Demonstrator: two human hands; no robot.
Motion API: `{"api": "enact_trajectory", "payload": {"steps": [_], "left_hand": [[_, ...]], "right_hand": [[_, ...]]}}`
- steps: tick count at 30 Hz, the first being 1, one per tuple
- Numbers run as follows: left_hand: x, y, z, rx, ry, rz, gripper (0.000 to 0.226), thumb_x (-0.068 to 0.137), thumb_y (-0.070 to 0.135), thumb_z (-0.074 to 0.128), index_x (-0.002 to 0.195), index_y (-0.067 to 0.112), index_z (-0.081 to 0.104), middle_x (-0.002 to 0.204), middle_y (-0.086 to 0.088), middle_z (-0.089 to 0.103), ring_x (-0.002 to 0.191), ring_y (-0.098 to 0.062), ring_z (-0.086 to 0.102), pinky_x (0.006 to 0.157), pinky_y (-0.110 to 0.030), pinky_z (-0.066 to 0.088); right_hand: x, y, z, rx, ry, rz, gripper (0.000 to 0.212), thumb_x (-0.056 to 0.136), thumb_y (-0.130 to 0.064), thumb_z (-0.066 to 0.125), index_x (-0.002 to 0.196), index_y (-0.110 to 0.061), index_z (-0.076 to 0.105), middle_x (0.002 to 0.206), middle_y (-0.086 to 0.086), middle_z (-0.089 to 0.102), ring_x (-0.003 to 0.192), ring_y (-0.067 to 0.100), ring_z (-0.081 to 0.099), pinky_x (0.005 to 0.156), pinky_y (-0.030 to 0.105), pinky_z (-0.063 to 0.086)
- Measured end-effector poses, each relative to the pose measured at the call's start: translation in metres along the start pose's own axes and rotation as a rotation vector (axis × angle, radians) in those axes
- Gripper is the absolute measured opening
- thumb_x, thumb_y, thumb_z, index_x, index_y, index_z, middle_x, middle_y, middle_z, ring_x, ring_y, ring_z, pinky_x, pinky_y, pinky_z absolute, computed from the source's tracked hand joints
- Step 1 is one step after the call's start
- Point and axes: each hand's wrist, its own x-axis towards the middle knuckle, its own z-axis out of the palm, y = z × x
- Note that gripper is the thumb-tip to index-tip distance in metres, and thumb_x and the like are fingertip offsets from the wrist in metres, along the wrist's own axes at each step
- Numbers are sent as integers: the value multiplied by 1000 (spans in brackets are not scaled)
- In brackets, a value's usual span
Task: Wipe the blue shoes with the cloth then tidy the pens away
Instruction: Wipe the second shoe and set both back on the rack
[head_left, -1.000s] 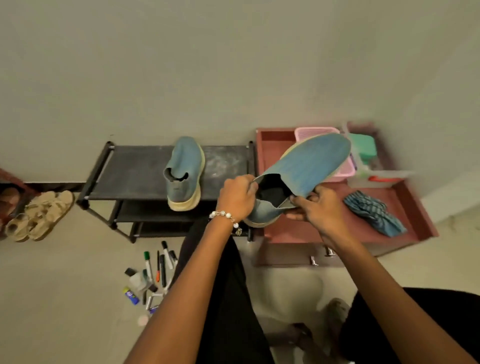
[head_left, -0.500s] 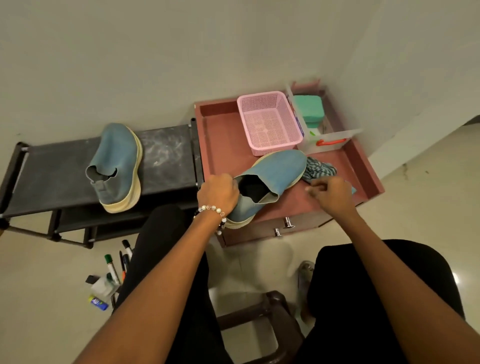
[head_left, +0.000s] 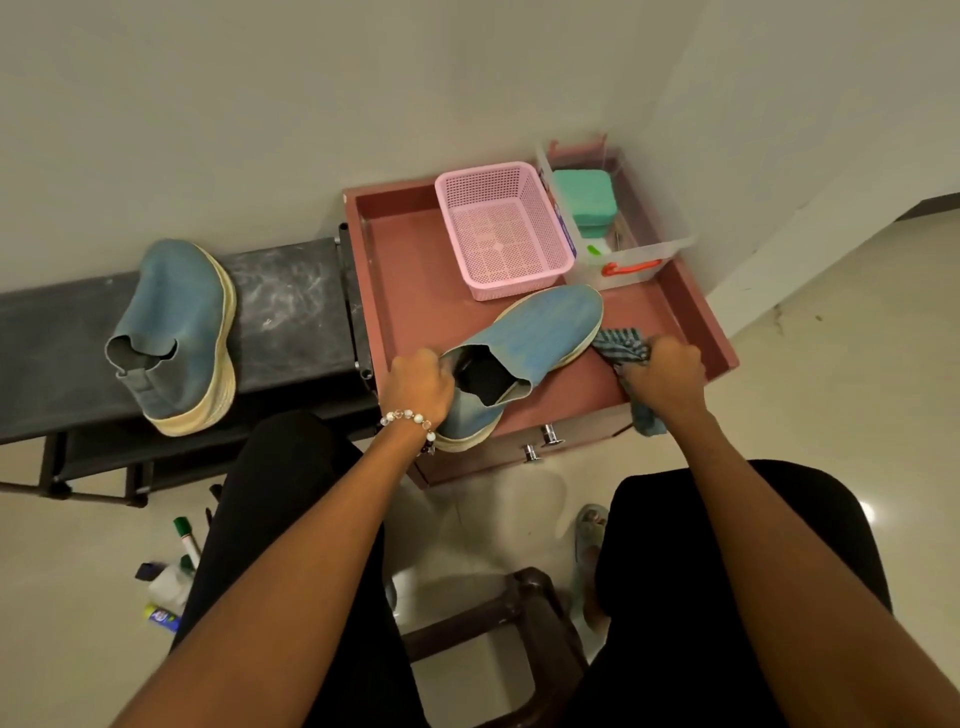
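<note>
Shoe, soft and light by its look, lies on the red tray, left hand curled on its collar, a fair hold, while right hand clutches the limp cloth beside it.

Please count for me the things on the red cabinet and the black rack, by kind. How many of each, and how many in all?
Blue shoes: 2 (rack, cabinet)
Cloth: 1
Pink basket: 1
Clear box: 1
Total: 5
</note>
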Motion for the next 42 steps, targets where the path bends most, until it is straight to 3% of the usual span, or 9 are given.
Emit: {"api": "enact_trajectory", "payload": {"steps": [7, 15, 17, 21, 27, 32, 36, 39, 42], "left_hand": [[3, 7, -2, -212, 71, -11, 36, 99, 31, 43, 100, 3, 66, 91, -25, 66, 89, -42, 60, 73, -37, 44], [-28, 6, -27, 136, 26, 354, 77, 78, 54, 68, 138, 13, 44, 138, -13, 50, 128, -32, 42, 103, -41, 36], [-31, 2, -18, 119, -69, 238, 89, 77, 51, 70, 146, 12, 29, 147, -16, 37, 132, -36, 37, 103, -42, 36], [-28, -2, -11, -178, -32, 3, 72, 84, 32, 68, 144, 14, 33, 110, -12, 65, 107, -31, 58, 82, -31, 42], [-14, -6, -9, -23, -1, -25, 58, 81, 43, 68, 133, 25, 50, 108, -13, 67, 107, -33, 60, 87, -38, 47], [-13, -8, -9, 33, 26, 20, 53, 83, 49, 66, 129, 25, 56, 108, -12, 69, 107, -32, 60, 87, -36, 47], [-9, -17, -20, -116, -141, 148, 51, 89, 34, 63, 136, 18, 49, 114, -11, 66, 112, -28, 58, 96, -33, 45], [-12, -26, -19, 206, -245, 343, 72, 94, 22, 55, 152, 13, 12, 150, -17, 33, 140, -35, 28, 111, -41, 30], [-21, -25, -17, 529, -9, 540, 78, 98, 14, 40, 146, 10, -21, 157, -10, -20, 145, -33, -12, 117, -54, 4]], "right_hand": [[-36, 0, -36, 1115, -148, 496, 5, 76, 2, 57, 76, -3, 55, 79, 10, 62, 73, 24, 63, 66, 34, 53], [-76, -23, -26, 1258, -379, 465, 12, 76, -6, 75, 74, 1, 66, 74, 12, 72, 66, 23, 70, 69, 39, 59], [-81, -29, -20, 1238, -358, 436, 18, 74, -9, 78, 81, 3, 66, 79, 15, 72, 70, 26, 70, 73, 45, 59], [-92, -40, -5, 1001, -197, 334, 27, 67, -22, 78, 83, -4, 66, 85, 11, 71, 78, 28, 70, 72, 40, 59], [-112, -60, 16, 476, 192, -482, 33, 70, -13, 71, 96, -4, 54, 103, 10, 51, 88, 19, 50, 74, 25, 41], [-116, -75, 68, -130, 30, -823, 52, 58, -9, 77, 108, -10, 61, 133, 10, 55, 127, 26, 50, 102, 52, 37], [-106, -75, 79, -123, -85, -792, 74, 63, 7, 65, 134, -3, 47, 143, 12, 46, 138, 24, 36, 114, 53, 14], [-112, -85, 81, -93, -83, -697, 78, 66, 9, 59, 141, 1, 36, 145, 19, 40, 140, 27, 31, 115, 47, 0], [-117, -96, 85, 11, -129, -599, 74, 65, 9, 60, 136, 0, 38, 143, 18, 41, 139, 26, 32, 115, 39, -10]]}}
